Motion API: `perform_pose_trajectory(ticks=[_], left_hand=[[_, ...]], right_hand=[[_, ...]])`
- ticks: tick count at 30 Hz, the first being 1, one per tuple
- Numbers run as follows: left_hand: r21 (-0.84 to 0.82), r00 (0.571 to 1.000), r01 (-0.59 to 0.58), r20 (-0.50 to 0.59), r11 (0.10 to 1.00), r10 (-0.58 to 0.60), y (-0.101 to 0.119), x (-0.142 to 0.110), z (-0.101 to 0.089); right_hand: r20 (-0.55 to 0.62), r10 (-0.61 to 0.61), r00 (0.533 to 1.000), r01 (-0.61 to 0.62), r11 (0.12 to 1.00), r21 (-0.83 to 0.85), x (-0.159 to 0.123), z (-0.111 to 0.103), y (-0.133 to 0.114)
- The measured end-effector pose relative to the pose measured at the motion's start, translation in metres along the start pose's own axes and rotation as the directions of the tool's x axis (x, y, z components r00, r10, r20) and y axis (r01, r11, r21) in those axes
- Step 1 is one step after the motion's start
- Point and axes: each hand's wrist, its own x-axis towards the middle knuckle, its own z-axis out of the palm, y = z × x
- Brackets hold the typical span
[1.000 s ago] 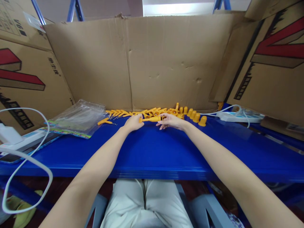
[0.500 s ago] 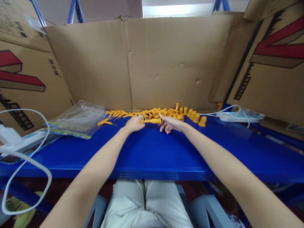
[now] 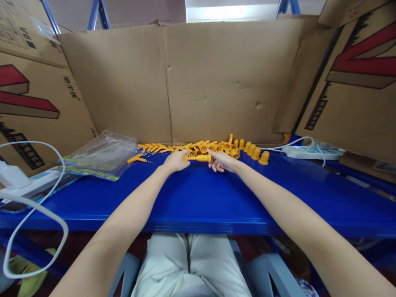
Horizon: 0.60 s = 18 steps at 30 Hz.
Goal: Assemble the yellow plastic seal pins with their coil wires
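Note:
Between my hands lies a yellow plastic corkscrew (image 3: 199, 157), held level just above the table, its flared cup end toward the right. My left hand (image 3: 177, 161) is closed around its handle end, which the fingers partly hide. At the cup end, my right hand (image 3: 223, 161) grips with thumb and forefinger while the other fingers curl below. Close behind the hands is a pile of yellow corkscrew parts with cup-shaped ends (image 3: 219, 148). Left of it, several yellow handles with metal spirals (image 3: 154, 147) lie in a row. One loose handle with its spiral (image 3: 136, 158) lies nearer me.
Several yellow caps (image 3: 255, 153) stand in a line at the right on the blue table (image 3: 198, 198). Clear plastic bags (image 3: 102, 159) lie at the left. White power strips (image 3: 312, 152) with cables sit on both sides. Cardboard (image 3: 229, 82) walls the back.
The fingers of my right hand have curled in closer at the cup end. My left hand and the corkscrew have shifted very slightly to the right.

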Motion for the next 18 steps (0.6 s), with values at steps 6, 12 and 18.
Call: perform_pose_trajectory(ticks=[6, 12, 18], left_hand=[[-0.009, 1.0, 0.015, 0.011, 1.0, -0.015, -0.002, 0.002, 0.002], [-0.021, 1.0, 0.03, 0.004, 0.999, -0.03, -0.01, 0.005, 0.005], [-0.047, 1.0, 0.022, 0.008, 0.999, -0.022, -0.01, 0.004, 0.004]], right_hand=[[0.067, 0.069, 0.995, -0.07, 0.997, 0.017, -0.001, -0.01, -0.003], [0.097, -0.056, 0.994, 0.051, 0.997, 0.056, -0.007, -0.022, -0.002], [0.089, -0.092, 0.992, 0.091, 0.996, 0.021, -0.005, -0.019, -0.001]])
